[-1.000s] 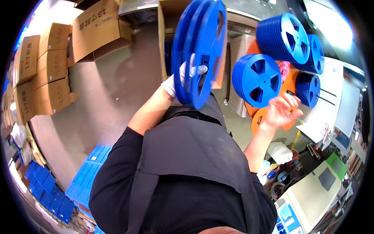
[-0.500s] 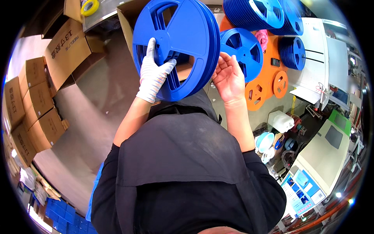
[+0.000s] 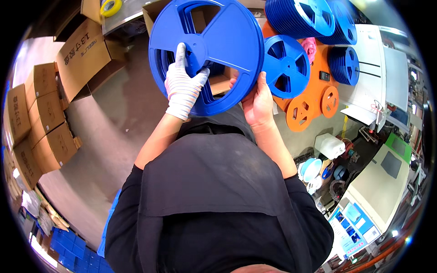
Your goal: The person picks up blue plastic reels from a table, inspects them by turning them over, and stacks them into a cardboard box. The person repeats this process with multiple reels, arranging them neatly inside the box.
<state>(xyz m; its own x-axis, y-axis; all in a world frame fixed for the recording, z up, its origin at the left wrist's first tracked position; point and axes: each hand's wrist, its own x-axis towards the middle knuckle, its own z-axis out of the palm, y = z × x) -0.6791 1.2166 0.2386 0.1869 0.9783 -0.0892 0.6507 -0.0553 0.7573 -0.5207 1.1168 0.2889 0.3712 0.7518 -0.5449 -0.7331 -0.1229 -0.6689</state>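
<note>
Several large blue plastic reels (image 3: 227, 41) are held together in front of me, flat sides facing me. My left hand (image 3: 183, 88), in a white striped glove, grips them near the hub. Its index finger lies against the hub, the thumb points right, and the other fingers pass into the cut-out. My bare right hand (image 3: 258, 102) clasps the lower right rim, thumb on the near side and fingers behind. Another blue reel (image 3: 287, 66) lies just right of it on an orange surface (image 3: 318, 50). Below the held reels an open cardboard box (image 3: 220, 84) partly shows.
Stacks of blue reels (image 3: 298, 18) and two small orange reels (image 3: 299, 113) are at the right, near a black handheld device (image 3: 324, 76). Cardboard cartons (image 3: 48, 111) are piled at left. A yellow tape roll (image 3: 110, 7) lies on a metal table (image 3: 125, 16). A beige machine (image 3: 378, 182) stands far right.
My right hand has closed from beside the reels onto their lower right rim. The reels have turned to face me more and shifted slightly left. My left hand keeps its grip.
</note>
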